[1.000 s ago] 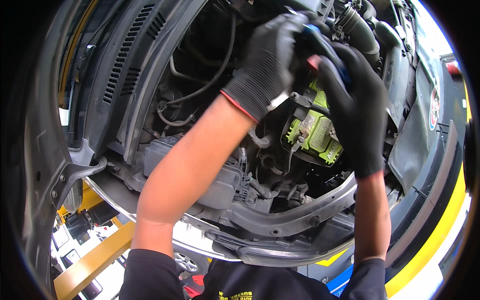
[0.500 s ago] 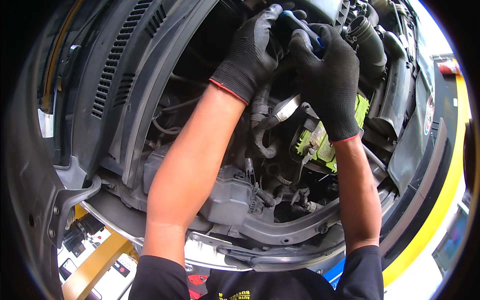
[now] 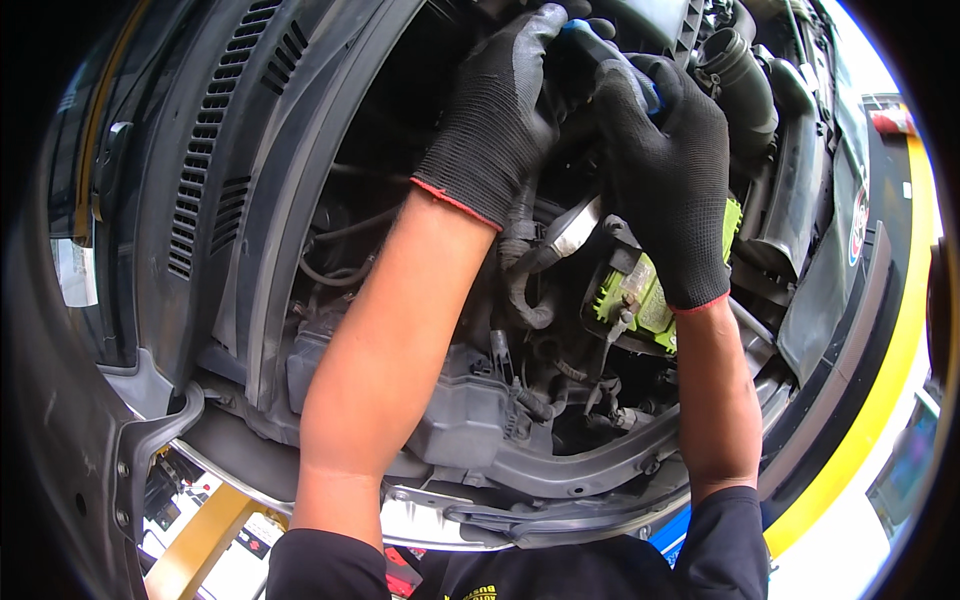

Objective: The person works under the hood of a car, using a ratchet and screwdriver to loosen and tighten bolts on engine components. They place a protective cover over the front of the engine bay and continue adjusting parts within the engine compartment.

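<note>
Both my hands wear black knit gloves with red cuffs and reach to the far side of an open car engine bay. Across the palm of my right hand (image 3: 668, 165) lies a blue-and-grey tool handle (image 3: 600, 48), with the thumb and fingers closed round its near end. At the handle's far end, my left hand (image 3: 500, 115) has its thumb and fingers bent around it. The tool's working tip cannot be seen. Just under my right wrist sits a lime-green battery (image 3: 655, 310) with a clamp and cable on its terminal.
Right of my right hand rises an open black air duct (image 3: 738, 90). A silver-wrapped hose (image 3: 573, 228) lies between my forearms. Nearer stands a grey plastic housing (image 3: 455, 425). The slotted cowl (image 3: 215, 130) borders the left, and a metal cross-member (image 3: 590, 480) the near edge.
The view has shifted slightly. Both hands stay at the blue-and-grey handle, and my right hand has turned a little around it.
</note>
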Demonstrator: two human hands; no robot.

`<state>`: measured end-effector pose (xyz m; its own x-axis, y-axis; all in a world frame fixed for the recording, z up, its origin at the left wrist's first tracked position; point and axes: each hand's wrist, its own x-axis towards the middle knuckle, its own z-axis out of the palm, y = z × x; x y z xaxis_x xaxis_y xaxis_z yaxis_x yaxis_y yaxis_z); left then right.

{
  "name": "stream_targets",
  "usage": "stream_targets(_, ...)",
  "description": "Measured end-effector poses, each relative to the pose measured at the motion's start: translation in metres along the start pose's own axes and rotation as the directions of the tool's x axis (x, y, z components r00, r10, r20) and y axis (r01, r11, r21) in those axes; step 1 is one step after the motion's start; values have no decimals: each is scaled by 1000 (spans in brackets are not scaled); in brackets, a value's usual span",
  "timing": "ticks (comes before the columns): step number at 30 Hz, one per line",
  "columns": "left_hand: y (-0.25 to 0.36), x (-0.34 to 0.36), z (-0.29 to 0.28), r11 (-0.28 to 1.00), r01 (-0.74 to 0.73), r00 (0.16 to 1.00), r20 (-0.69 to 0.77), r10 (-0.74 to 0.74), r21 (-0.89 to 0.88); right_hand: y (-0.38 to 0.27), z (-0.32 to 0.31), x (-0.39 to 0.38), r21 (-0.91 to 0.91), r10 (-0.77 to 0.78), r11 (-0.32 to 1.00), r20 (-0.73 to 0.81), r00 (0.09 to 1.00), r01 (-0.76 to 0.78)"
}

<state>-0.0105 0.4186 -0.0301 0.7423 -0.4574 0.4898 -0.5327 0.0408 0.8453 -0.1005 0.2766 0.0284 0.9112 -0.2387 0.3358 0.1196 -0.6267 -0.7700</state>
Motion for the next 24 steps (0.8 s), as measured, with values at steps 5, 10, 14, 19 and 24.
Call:
stream_targets(5, 3, 10, -2, 417, 340, 870, 113, -480, -843, -3, 0, -2, 5, -33, 999, 34, 999, 33)
stream_targets(10, 5, 7, 4, 469, 379, 840, 85, -535, -798, 0, 6, -3, 131, 36, 991, -11, 999, -34)
stream_targets(14, 0, 6, 5, 489, 356, 839, 42, -543, -796, -3, 5, -3, 168, 96, 981, 27, 995, -99)
stream_targets(19, 17, 17, 7, 293, 359, 704, 51, -709, -886, -1, 5, -3, 89, 52, 995, -14, 999, -51)
stream_targets(24, 20, 10, 3, 726, 350, 876, -68, -478, -592, -3, -2, -1, 160, 158, 973, 66, 985, -166)
